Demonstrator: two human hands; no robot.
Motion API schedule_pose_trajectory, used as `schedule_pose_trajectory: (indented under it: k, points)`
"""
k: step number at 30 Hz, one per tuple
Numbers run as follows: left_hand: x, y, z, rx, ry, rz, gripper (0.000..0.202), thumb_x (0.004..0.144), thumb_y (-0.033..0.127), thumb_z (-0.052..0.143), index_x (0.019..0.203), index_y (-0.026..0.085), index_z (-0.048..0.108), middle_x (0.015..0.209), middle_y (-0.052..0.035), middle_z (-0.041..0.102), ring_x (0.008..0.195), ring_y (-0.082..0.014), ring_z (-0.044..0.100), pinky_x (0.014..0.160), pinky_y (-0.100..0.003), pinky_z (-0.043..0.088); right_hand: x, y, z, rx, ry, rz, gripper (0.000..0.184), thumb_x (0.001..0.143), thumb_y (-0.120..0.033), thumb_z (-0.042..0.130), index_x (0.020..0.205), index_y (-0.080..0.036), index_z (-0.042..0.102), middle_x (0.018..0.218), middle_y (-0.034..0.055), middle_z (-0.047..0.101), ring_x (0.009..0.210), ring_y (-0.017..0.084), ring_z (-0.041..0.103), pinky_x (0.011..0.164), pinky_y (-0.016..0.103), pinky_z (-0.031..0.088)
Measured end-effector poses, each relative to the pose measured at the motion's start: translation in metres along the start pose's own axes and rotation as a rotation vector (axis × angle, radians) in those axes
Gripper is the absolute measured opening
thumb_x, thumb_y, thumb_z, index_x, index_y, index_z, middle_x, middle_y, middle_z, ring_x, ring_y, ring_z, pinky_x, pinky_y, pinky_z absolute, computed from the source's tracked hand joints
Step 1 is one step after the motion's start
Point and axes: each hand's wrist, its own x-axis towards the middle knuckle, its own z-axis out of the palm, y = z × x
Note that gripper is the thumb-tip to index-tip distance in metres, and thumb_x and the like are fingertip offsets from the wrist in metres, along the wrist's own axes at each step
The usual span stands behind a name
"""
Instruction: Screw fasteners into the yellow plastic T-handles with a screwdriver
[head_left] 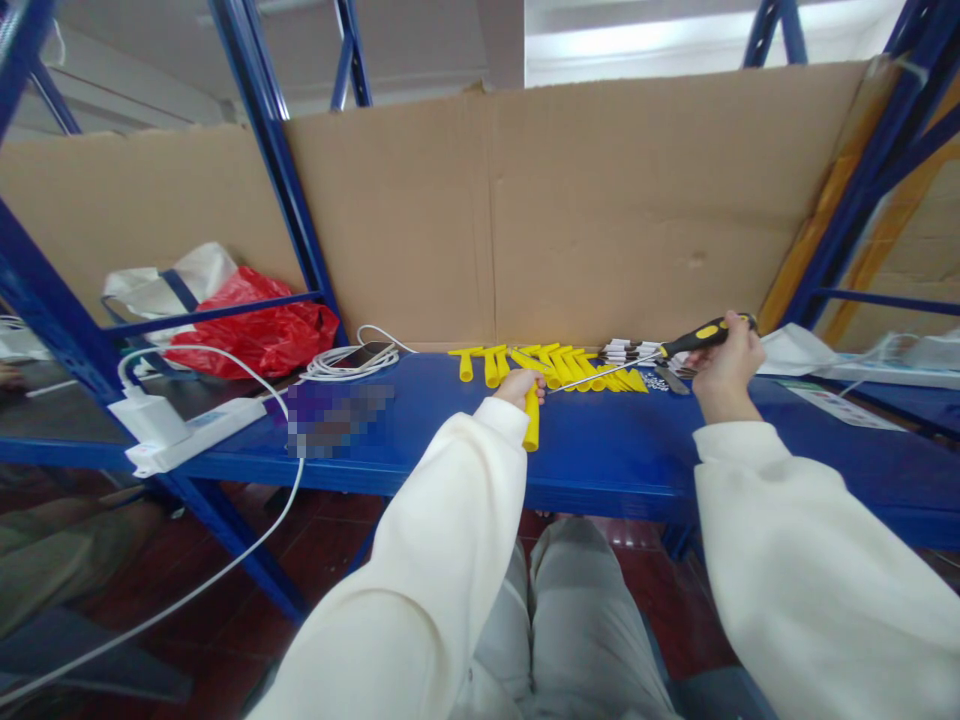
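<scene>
My left hand [516, 387] is closed around a yellow tapered handle [532, 428], whose wider end points down toward the front of the blue shelf. A long-shafted screwdriver [699, 338] with a black and yellow grip is in my right hand [724, 368]. Its shaft slants down to the left and reaches my left hand; whether the tip touches the yellow handle is hidden. Behind lies a row of several similar yellow T-shaped handles [556, 366]. Near the right hand are a stack of white and dark pieces [626, 350] and small silvery bits [655, 381], too small to name.
A cardboard wall [600, 210] backs the blue shelf [450, 440]. Left are a red plastic bag [262, 325], a coiled white cable [352, 362] and a power strip [202, 432] with its cord hanging. Blue posts [281, 170] frame both sides. A printed sheet [840, 405] lies right.
</scene>
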Motion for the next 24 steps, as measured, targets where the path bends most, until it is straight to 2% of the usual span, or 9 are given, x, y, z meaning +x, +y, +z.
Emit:
schedule_pose_trajectory:
  k: [3, 8, 13, 19, 24]
  points:
    - [-0.001, 0.0, 0.0, 0.011, 0.009, -0.004, 0.026, 0.088, -0.002, 0.063, 0.09, 0.022, 0.053, 0.059, 0.0091, 0.043, 0.045, -0.0062, 0.034, 0.047, -0.019, 0.03, -0.001, -0.004, -0.001, 0.048, 0.067, -0.02, 0.025, 0.106, -0.02, 0.054, 0.084, -0.029, 0.045, 0.057, -0.0099, 0.042, 0.037, 0.01, 0.038, 0.027, 0.019, 0.033]
    - [-0.005, 0.001, 0.0, 0.014, 0.015, 0.004, 0.028, 0.092, -0.005, 0.054, 0.087, 0.022, 0.051, 0.058, 0.0084, 0.043, 0.046, -0.0064, 0.034, 0.048, -0.019, 0.03, 0.007, -0.004, -0.005, 0.093, 0.108, -0.033, 0.026, 0.106, -0.024, 0.051, 0.082, -0.029, 0.042, 0.059, -0.008, 0.043, 0.038, 0.01, 0.04, 0.027, 0.019, 0.034]
    - [-0.005, 0.001, 0.0, 0.021, 0.016, 0.009, 0.028, 0.092, -0.006, 0.053, 0.09, 0.021, 0.053, 0.056, 0.0081, 0.044, 0.047, -0.0072, 0.034, 0.048, -0.02, 0.03, 0.005, -0.005, -0.004, 0.101, 0.109, -0.022, 0.026, 0.107, -0.022, 0.052, 0.083, -0.029, 0.043, 0.059, -0.0085, 0.042, 0.039, 0.01, 0.041, 0.027, 0.018, 0.034]
    - [-0.002, 0.0, -0.001, 0.017, -0.02, 0.001, 0.027, 0.094, -0.004, 0.053, 0.091, 0.023, 0.05, 0.055, 0.0103, 0.042, 0.043, -0.0067, 0.034, 0.046, -0.017, 0.03, -0.01, -0.011, 0.0, 0.081, 0.118, -0.044, 0.035, 0.111, -0.018, 0.048, 0.078, -0.027, 0.041, 0.056, -0.0091, 0.04, 0.039, 0.008, 0.04, 0.03, 0.015, 0.033]
    - [0.0, -0.001, -0.001, 0.017, -0.012, 0.01, 0.027, 0.095, -0.003, 0.054, 0.089, 0.023, 0.049, 0.058, 0.0094, 0.042, 0.045, -0.0064, 0.032, 0.047, -0.018, 0.029, -0.004, -0.009, -0.001, 0.097, 0.117, -0.03, 0.031, 0.109, -0.018, 0.049, 0.081, -0.028, 0.042, 0.058, -0.0093, 0.041, 0.039, 0.009, 0.04, 0.029, 0.016, 0.032]
